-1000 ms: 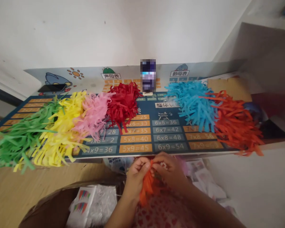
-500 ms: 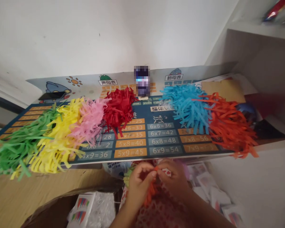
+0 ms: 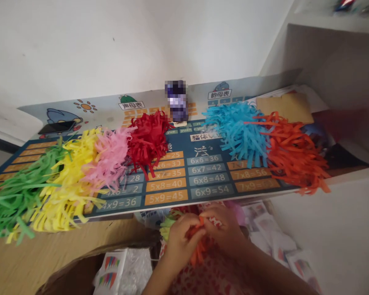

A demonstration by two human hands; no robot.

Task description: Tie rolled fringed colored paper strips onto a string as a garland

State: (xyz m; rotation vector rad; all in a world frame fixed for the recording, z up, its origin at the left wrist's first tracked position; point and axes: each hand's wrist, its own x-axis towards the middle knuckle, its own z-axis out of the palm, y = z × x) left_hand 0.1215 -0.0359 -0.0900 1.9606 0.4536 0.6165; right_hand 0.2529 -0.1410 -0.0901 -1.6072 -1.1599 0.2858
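Observation:
Below the front edge of the table, my left hand point(image 3: 184, 237) and my right hand point(image 3: 223, 229) meet over my lap. Both are closed on an orange paper tassel point(image 3: 199, 250), whose cut strips hang down between them. The pinched top of the tassel is mostly hidden by my fingers. Pale green paper strips point(image 3: 166, 226) show just left of my left hand. On the table lie fringed paper bundles: green point(image 3: 21, 188), yellow point(image 3: 69, 184), pink point(image 3: 109, 157), dark red point(image 3: 148, 141), blue point(image 3: 241, 131) and orange point(image 3: 295, 153).
The table point(image 3: 203, 174) wears a printed times-table mat. A phone point(image 3: 58, 128) lies at its back left, and a blurred-out upright object point(image 3: 177, 102) stands at the back middle. Below are a cardboard box point(image 3: 70, 266) with a plastic-wrapped pack point(image 3: 123, 270) and several packets point(image 3: 273, 241).
The view has shifted slightly. My fingers have closed in nearer together around the top of the orange tassel, and my left hand covers more of it.

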